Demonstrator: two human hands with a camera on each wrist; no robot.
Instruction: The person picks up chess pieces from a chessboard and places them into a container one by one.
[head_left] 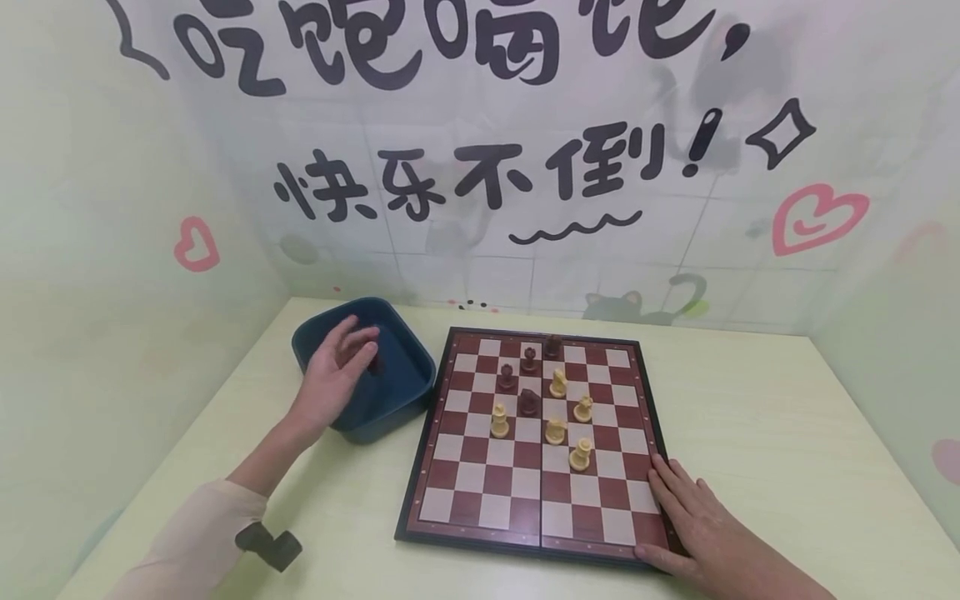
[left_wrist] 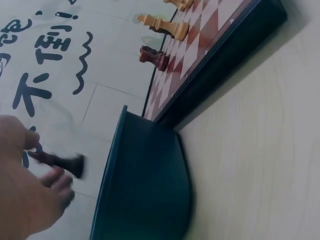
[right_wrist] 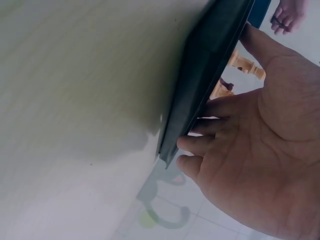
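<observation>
Over the blue plastic bin, my left hand pinches a dark chess piece between thumb and fingers. The piece is slender with a wide base; its exact kind is unclear. A folding chessboard with brown and white squares lies to the right of the bin. Light pieces and dark pieces stand on it, several of each. One light knight is toward the far side. My right hand rests on the board's near right edge, fingers extended across the rim.
The pale table extends on both sides of the board. Behind it hangs a printed wall sheet with dark lettering, and similar sheets close off the left and right sides. A dark strap piece is at my left sleeve.
</observation>
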